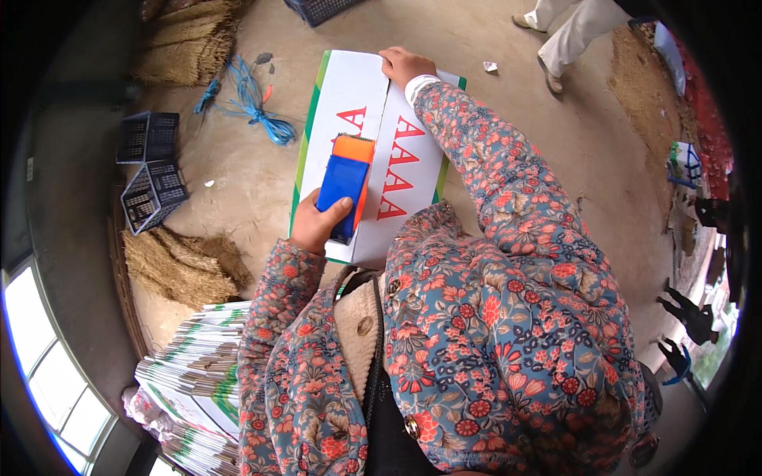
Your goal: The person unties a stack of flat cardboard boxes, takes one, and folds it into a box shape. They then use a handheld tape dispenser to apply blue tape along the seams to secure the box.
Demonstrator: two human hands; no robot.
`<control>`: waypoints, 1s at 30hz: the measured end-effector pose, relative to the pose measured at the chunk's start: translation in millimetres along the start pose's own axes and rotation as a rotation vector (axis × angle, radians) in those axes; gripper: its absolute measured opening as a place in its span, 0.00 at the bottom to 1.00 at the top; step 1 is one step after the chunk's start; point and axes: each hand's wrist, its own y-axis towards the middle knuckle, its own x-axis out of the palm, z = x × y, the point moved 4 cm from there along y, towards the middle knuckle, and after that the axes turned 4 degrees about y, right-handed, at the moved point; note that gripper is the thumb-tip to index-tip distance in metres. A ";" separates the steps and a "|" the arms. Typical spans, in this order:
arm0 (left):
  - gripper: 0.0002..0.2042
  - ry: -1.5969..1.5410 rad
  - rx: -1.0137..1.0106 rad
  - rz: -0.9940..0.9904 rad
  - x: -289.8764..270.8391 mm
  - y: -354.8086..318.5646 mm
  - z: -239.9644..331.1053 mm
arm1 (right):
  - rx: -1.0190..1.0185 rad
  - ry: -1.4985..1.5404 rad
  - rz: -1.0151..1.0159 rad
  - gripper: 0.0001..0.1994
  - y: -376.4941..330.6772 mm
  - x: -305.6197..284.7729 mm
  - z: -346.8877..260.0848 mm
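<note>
Two hands: both on the white carton point(413, 170), mid-frame
left hand point(316, 224): fingers wrapped round blue-orange tape dispenser point(345, 185)
right hand point(403, 65): fingers pressed flat on carton's top edge

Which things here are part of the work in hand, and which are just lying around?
In use:
- left hand gripping the blue and orange tape dispenser
- right hand pressing the far edge of the white carton

Lying about:
- stack of flat cartons
- two black crates
- blue cord
- straw bundles
- another person's legs
</note>
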 end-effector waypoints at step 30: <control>0.32 0.052 -0.050 0.118 -79.5 -54.0 -35.4 | -0.141 0.172 -0.051 0.11 -34.6 26.5 -105.8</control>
